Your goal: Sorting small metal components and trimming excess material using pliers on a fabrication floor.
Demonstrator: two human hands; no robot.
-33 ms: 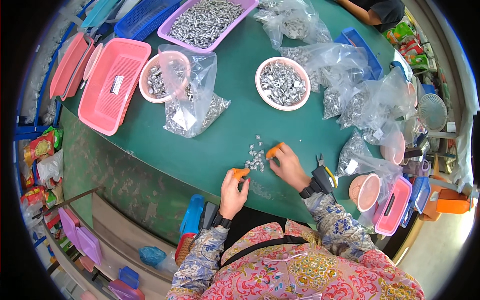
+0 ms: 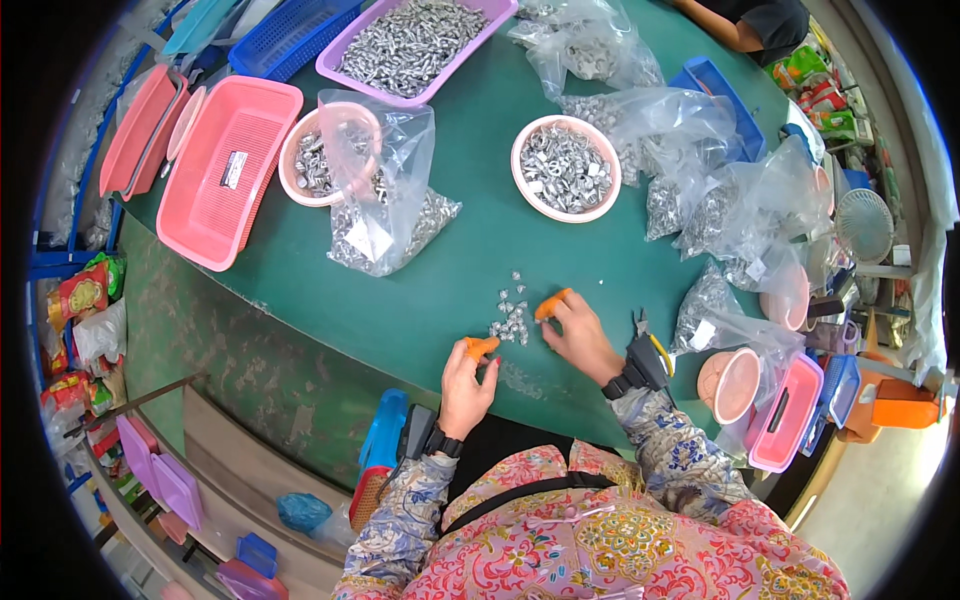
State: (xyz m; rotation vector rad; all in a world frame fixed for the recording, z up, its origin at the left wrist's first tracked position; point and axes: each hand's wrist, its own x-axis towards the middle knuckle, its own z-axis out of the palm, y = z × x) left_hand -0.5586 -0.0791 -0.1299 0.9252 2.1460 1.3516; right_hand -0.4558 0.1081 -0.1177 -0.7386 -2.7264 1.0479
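A small loose pile of shiny silver metal pieces lies on the green tabletop between my hands. My left hand is at the pile's near left, its index finger wrapped in orange. Its thumb stands apart from the bent fingers, and I see nothing in it. Just right of the pile is my right hand, also with an orange-covered index finger. A gap shows between that finger and the thumb; nothing visible is held. Pliers with yellow-and-black handles lie beside my right wrist, partly hidden by the dark wrist device.
A pale pink bowl of metal parts stands ahead. At the left are a filled clear bag, another bowl and a pink basket. Several filled bags crowd the right. Another person's arm reaches in at the far edge.
My right hand has shifted very slightly to the right and nearer to me. My left hand and the pile look the same.
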